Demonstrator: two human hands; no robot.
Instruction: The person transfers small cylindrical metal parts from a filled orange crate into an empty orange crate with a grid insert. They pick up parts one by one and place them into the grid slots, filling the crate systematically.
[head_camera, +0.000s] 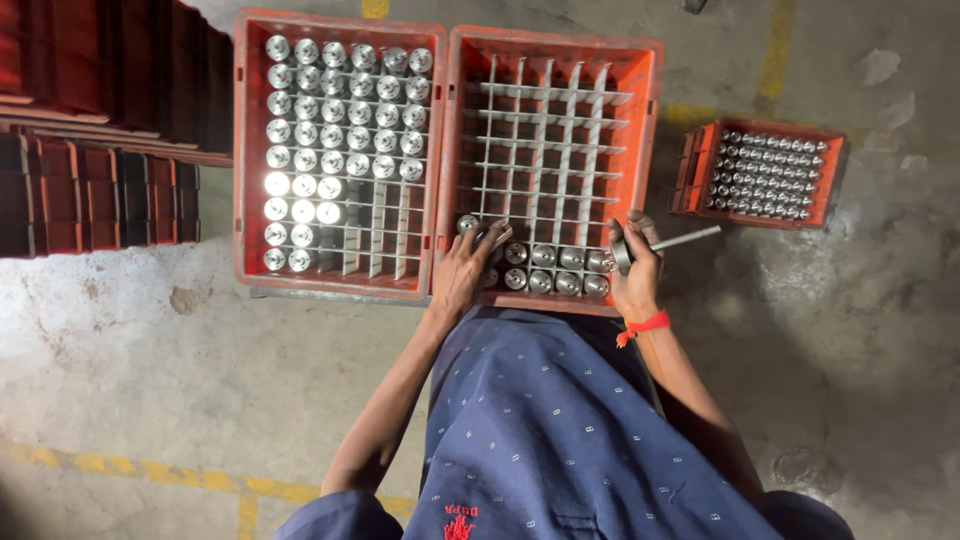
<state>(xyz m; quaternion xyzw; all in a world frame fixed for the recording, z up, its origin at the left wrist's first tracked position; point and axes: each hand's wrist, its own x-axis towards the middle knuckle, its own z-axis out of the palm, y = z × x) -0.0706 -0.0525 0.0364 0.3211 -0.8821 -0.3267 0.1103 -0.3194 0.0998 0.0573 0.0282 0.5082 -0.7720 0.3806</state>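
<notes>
Two orange crates with white grid dividers sit side by side. The left crate (250, 150) is mostly filled with shiny metal cylinders (345, 110). The right crate (648, 120) has cylinders (555, 270) only in its nearest two rows. My left hand (465, 270) rests on the near left corner of the right crate, fingers on a cylinder there. My right hand (635, 270) is closed around a metal part with a thin rod (685, 239) sticking out to the right, at the crate's near right corner. A red thread is tied around that wrist.
A smaller orange crate (830, 190) of small metal parts sits on the concrete floor to the right. Stacks of dark red crates (90, 130) stand at the far left. Yellow floor lines run along the bottom left and top right.
</notes>
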